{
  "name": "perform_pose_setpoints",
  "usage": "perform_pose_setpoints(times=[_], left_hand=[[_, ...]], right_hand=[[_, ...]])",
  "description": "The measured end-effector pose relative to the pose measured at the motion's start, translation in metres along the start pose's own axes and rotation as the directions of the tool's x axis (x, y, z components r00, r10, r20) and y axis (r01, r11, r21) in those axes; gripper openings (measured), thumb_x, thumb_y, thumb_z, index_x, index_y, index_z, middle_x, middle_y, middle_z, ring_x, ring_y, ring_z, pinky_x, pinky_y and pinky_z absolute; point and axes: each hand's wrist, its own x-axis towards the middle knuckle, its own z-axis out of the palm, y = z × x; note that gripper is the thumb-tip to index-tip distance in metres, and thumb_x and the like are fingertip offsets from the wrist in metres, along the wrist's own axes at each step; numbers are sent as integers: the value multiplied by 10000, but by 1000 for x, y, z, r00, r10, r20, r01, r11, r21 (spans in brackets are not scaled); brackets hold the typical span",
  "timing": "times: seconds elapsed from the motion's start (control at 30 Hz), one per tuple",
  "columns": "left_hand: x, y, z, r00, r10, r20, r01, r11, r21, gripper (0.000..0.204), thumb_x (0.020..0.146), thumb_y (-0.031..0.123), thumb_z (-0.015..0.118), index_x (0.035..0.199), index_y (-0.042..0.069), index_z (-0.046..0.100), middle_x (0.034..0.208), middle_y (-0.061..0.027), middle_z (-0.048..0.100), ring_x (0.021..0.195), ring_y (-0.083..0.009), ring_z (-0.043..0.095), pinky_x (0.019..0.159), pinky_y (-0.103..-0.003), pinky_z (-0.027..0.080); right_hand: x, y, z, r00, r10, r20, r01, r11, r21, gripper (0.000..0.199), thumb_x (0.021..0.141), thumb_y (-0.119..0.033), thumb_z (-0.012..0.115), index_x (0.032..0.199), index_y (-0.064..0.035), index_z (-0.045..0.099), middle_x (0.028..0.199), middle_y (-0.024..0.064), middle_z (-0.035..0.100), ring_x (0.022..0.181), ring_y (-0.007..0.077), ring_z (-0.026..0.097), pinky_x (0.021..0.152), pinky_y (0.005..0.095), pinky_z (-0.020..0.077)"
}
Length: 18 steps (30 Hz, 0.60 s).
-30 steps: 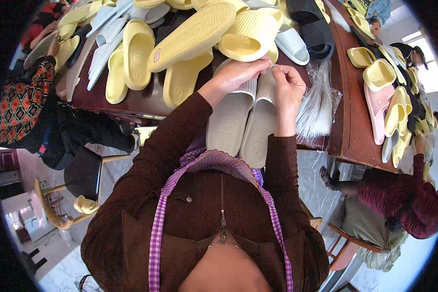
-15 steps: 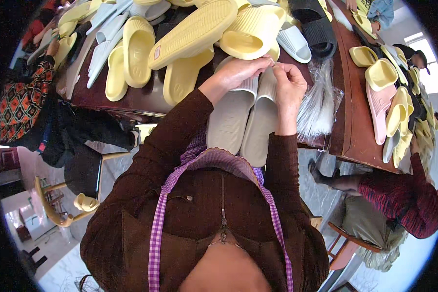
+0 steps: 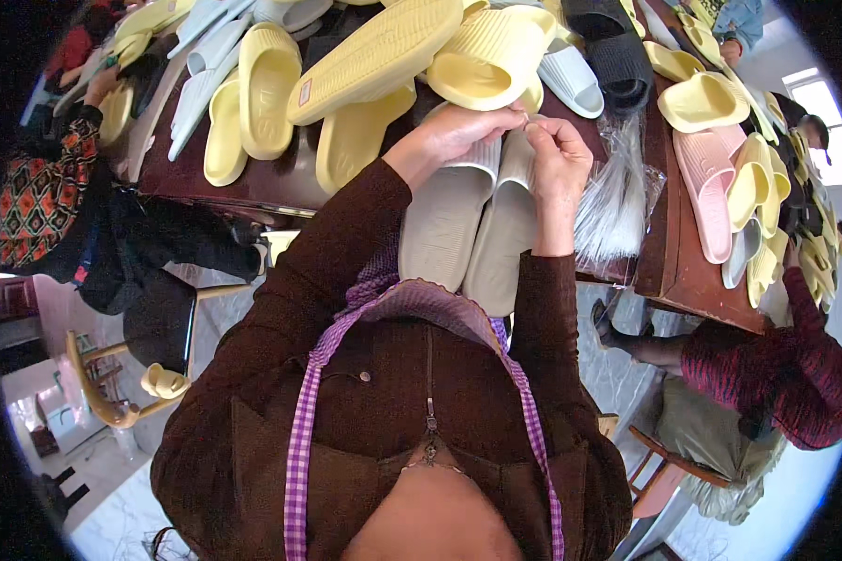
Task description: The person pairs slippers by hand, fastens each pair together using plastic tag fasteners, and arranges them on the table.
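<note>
While both forearms reach forward, bent inward, the left hand [image 3: 458, 136] and right hand [image 3: 559, 159] meet fingertip to fingertip, pinching the top of the grey slipper pair [image 3: 472, 224] lying on the surface's [image 3: 253, 182] near edge.

A dark brown wooden surface [image 3: 683, 252] is holding lots of slippers. Yellow slippers [image 3: 267, 89] are lying in a heap on its left side. A grey pair of slippers [image 3: 468, 224] is hanging over the near edge. Clear plastic bags [image 3: 617, 196] are lying beside that pair, with a pink slipper [image 3: 706, 187] sitting further right.
</note>
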Motion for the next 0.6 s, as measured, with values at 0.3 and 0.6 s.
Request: perform_pose_setpoints(times=[0.3,0.6], left_hand=[[-8,8,2,996,45,-75,-40,997,67,156,849,164,579,936,36,598,740,-18,564,613,-87,481,547,-236,389],[-85,17,-12,932,324,162,-325,546,772,313,834,157,554,1111,12,563,1032,-192,590,964,-304,567,876,-369,435]], right_hand=[[7,-15,5,907,-421,33,386,795,-469,82,814,-32,612,881,-21,658,807,28,644,784,111,569,714,219,454],[-76,-52,-45,956,117,269,82,773,-629,257,832,-192,628,942,39,623,772,106,641,667,168,581,609,327,466]])
